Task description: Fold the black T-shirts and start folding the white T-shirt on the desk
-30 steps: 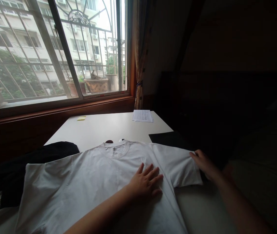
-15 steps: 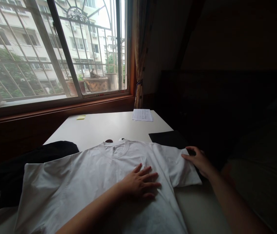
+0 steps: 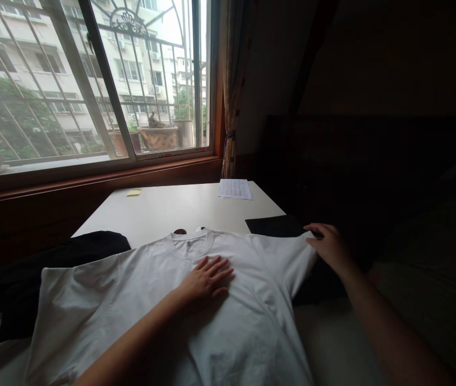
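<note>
A white T-shirt [image 3: 139, 289] lies spread over the near part of a white table [image 3: 163, 206], its collar toward the window. My left hand [image 3: 207, 276] rests flat on the chest of the shirt below the collar, fingers spread. At the right, my right hand [image 3: 326, 244] pinches the outer end of the right sleeve between thumb and fingers. That sleeve is lifted and drawn taut, with folds running from it toward the chest.
Dark cloth [image 3: 99, 246] lies at the left. A flat black item [image 3: 270, 226] sits under and behind the right sleeve. Printed sheets [image 3: 234, 188] and a yellow note [image 3: 134, 192] are at the table's far side. A small dark round object [image 3: 180, 231] is behind the collar.
My left hand has slid left and slightly up across the chest. My right hand has moved up and a little right, now lifting the sleeve end, which lay flatter before.
</note>
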`<state>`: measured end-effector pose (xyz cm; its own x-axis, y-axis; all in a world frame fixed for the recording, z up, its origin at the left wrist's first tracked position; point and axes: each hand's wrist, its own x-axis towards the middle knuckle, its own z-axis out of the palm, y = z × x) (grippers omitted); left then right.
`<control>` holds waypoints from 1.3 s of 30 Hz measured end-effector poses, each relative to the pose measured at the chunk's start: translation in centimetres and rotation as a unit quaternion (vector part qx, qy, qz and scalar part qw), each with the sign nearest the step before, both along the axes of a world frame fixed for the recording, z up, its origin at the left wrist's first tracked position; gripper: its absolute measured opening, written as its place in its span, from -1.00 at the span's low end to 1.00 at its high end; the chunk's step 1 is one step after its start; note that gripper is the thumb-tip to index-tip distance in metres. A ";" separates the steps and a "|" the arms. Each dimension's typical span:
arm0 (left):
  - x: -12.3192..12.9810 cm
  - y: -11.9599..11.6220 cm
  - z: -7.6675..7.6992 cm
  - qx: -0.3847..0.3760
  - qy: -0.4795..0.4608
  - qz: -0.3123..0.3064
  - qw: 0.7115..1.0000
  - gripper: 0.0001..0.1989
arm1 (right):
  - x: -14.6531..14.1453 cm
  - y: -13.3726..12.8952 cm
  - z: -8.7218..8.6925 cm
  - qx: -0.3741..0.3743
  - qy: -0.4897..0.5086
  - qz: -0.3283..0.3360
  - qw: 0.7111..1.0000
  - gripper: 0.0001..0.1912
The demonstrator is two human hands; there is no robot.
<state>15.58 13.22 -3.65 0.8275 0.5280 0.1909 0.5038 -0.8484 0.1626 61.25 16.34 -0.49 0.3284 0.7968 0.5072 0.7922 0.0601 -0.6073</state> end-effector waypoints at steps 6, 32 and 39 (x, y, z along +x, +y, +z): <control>-8.7 3.8 -0.6 0.075 0.028 0.230 0.970 -0.52 | -2.0 0.9 -1.4 -0.161 -0.189 0.006 0.969 -0.71; -23.9 8.2 8.8 0.158 0.091 0.431 0.884 -0.71 | -10.0 9.9 5.4 -0.094 -0.177 0.200 0.959 -0.65; -23.8 10.8 8.4 0.150 0.119 0.420 0.887 -0.75 | -12.2 12.8 5.7 -0.054 -0.307 0.141 0.940 -0.71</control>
